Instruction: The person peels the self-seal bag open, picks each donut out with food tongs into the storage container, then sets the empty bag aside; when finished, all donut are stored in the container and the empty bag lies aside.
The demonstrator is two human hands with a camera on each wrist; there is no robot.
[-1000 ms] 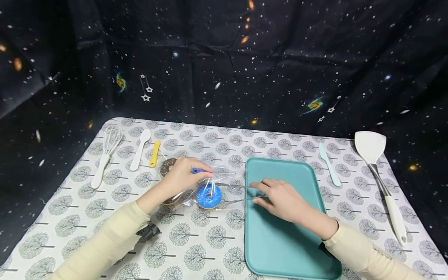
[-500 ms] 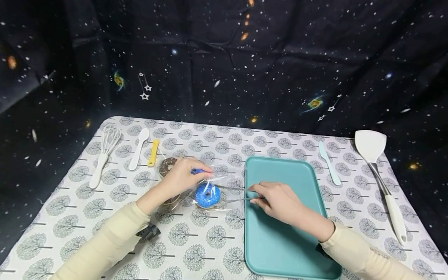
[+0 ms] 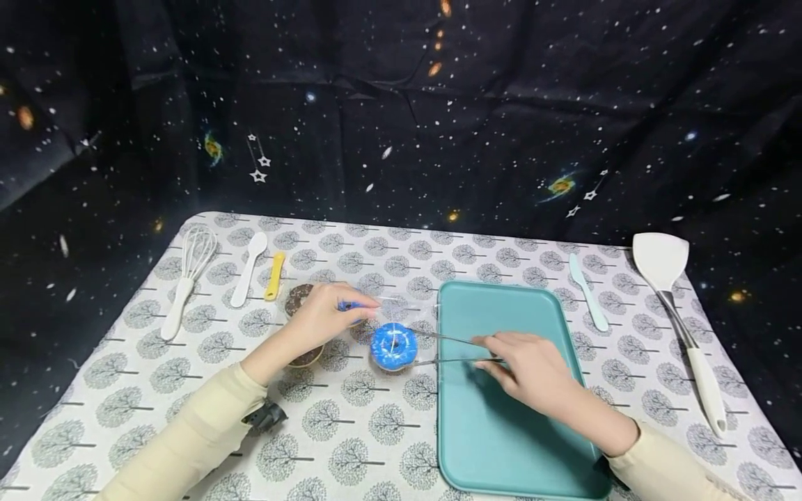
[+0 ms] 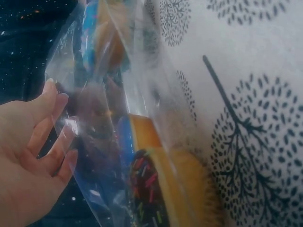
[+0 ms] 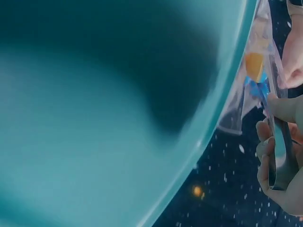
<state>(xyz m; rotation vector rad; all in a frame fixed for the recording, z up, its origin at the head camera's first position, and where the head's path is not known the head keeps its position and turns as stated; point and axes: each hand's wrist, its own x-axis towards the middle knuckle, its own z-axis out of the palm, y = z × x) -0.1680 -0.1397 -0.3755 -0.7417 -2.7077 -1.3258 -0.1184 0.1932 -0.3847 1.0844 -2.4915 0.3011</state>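
My left hand [image 3: 327, 312] pinches the edge of a clear plastic bag [image 4: 92, 123] between thumb and fingers. In my right hand [image 3: 532, 369] is a pair of metal tongs [image 5: 283, 163], its two arms reaching left over the tray's rim. The tongs' tips are at the sides of a blue donut [image 3: 393, 346], near the bag's right-hand end. Another blue donut [image 3: 348, 305] shows partly behind my left fingers. Two brown donuts, one farther back [image 3: 298, 298] and one nearer [image 3: 308, 358], are partly covered by my left hand. Colored sprinkles dot a dark donut [image 4: 149, 189] in the left wrist view.
A teal tray [image 3: 501, 445] lies beneath my right hand. On the left are a whisk [image 3: 188, 282], a white spoon [image 3: 248, 270] and a yellow handle-like utensil [image 3: 275, 276]. A pale blue knife [image 3: 589, 292] and a white spatula [image 3: 679, 327] lie on the right.
The right hand and tongs have shifted right, and the blue donut at their tips has slid right, away from the left hand. My left hand stays nearly still on the bag.
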